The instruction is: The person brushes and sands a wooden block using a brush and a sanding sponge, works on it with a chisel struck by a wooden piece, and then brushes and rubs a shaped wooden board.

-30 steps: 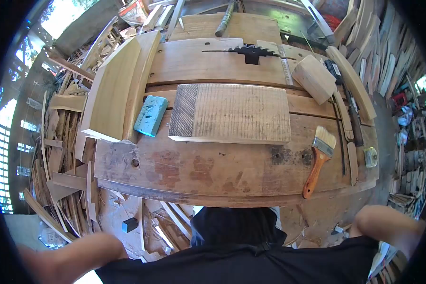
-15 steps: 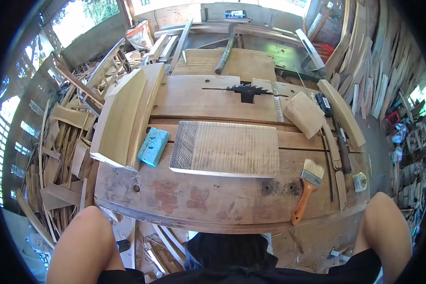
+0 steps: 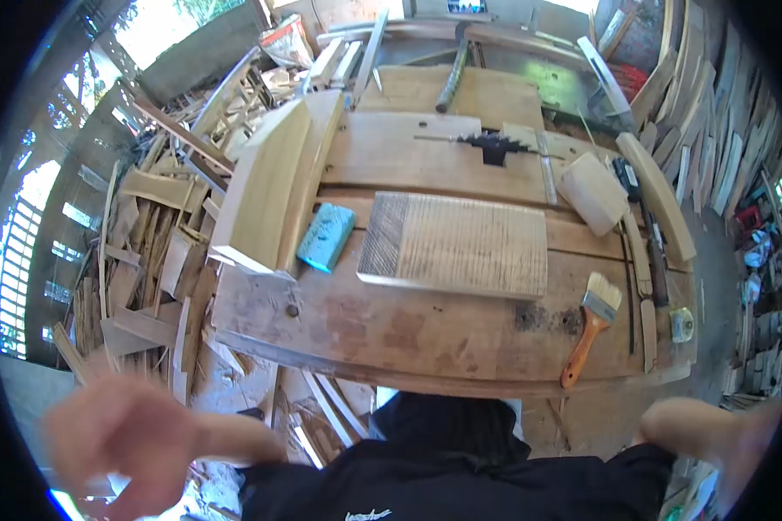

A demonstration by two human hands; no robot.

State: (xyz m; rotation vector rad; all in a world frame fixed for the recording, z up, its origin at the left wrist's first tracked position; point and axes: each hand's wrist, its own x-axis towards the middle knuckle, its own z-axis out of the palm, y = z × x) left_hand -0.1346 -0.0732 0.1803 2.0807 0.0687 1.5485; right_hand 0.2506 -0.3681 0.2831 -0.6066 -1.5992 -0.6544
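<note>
My left hand (image 3: 122, 438) is raised at the lower left, off the workbench (image 3: 365, 347); it is smeared by motion and its fingers do not read clearly. At the lower right edge my right hand (image 3: 752, 443) is also blurred and partly lost in the dark rim. Neither hand touches anything I can make out. Between them on the bench lies a flat wooden board (image 3: 469, 243) with a darker, cross-hatched left end. A light-blue block (image 3: 326, 236) rests to its left. To the right lies a paintbrush (image 3: 592, 330) with an orange handle, nearest my right hand.
A toothed saw blade (image 3: 500, 146) stands up through the bench top. Thick shaped timbers (image 3: 274, 182) lie along the left side, and a wooden mallet (image 3: 593, 193) lies at the right. Scrap wood (image 3: 161, 252) piles up at left; planks (image 3: 721, 113) lean at far right.
Both forearms and hands have swung up into view at the lower corners, where only bent bare limbs showed before. The view has shifted, so the bench sits higher and further right. The board stays put.
</note>
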